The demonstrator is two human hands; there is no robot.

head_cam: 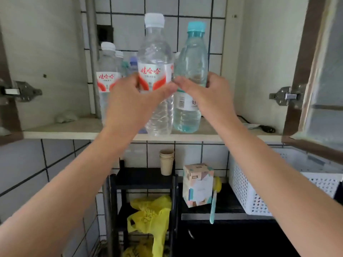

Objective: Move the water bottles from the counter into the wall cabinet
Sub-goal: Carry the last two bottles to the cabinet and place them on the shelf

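Note:
Both hands reach up into the open wall cabinet. My left hand (130, 101) grips a clear water bottle (155, 58) with a white cap and a red-and-white label. My right hand (206, 93) grips a pale blue water bottle (193, 58) with a teal cap. Both bottles are upright, side by side, with their bases at the front edge of the cabinet shelf (74, 131). Behind them on the left stands another red-label bottle (106, 71), with more bottles partly hidden further back.
The cabinet doors stand open on the left (7, 101) and right (319, 75). Below are a black rack (144, 180) with stacked paper cups (166, 162), a yellow plastic bag (152, 219), a carton box (197, 184), a teal brush (213, 206) and a white perforated basket (246, 190).

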